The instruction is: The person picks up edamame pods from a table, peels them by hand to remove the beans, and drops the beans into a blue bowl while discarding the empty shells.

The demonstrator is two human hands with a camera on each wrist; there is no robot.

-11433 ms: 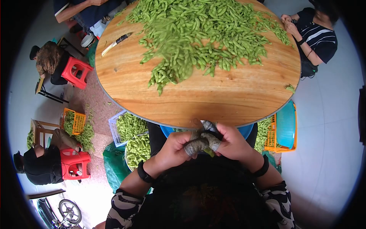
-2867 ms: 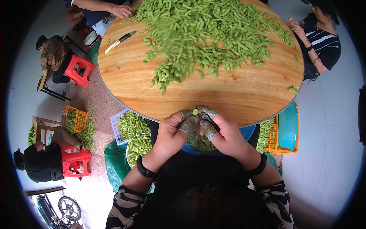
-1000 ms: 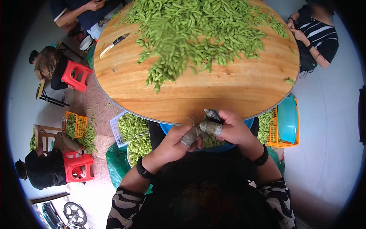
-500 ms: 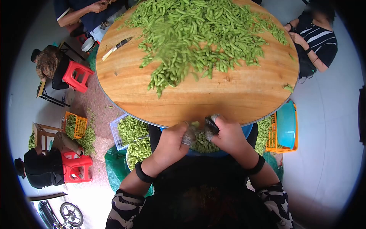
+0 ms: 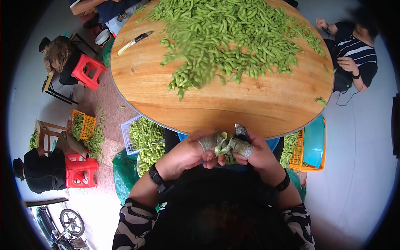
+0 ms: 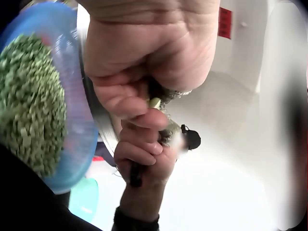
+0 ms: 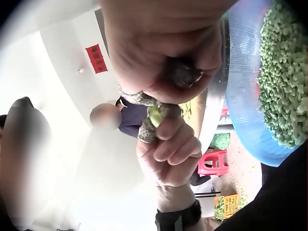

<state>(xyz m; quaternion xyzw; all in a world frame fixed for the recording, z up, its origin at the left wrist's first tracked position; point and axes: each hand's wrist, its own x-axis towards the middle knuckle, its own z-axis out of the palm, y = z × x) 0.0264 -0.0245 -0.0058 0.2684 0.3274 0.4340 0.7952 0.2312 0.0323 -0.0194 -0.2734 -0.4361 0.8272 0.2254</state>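
Observation:
My left hand (image 5: pixel 187 152) pinches a green soybean pod (image 5: pixel 223 143) between thumb and forefinger, both in grey fabric finger covers. The pod looks split open, its pale inside showing. Against its other side lie the covered fingertips of my right hand (image 5: pixel 259 151). Curled in the right palm is a dark-handled tool (image 7: pixel 185 73), whose kind I cannot tell; its butt shows below the fist in the left wrist view. Below both hands sits a blue basin (image 6: pixel 79 144), holding many shelled green beans (image 6: pixel 31 106).
The round wooden table (image 5: pixel 146 91) bears a big heap of soybean pods (image 5: pixel 233 37) and a knife (image 5: pixel 135 42). Pods fill a white crate (image 5: pixel 127 133) at left. An orange crate with a teal basket (image 5: pixel 313 141) stands at right. Other people sit around the room.
Half a second ago my hands were apart above the basin; now they meet at the split pod. The seated person at right has moved their hands apart.

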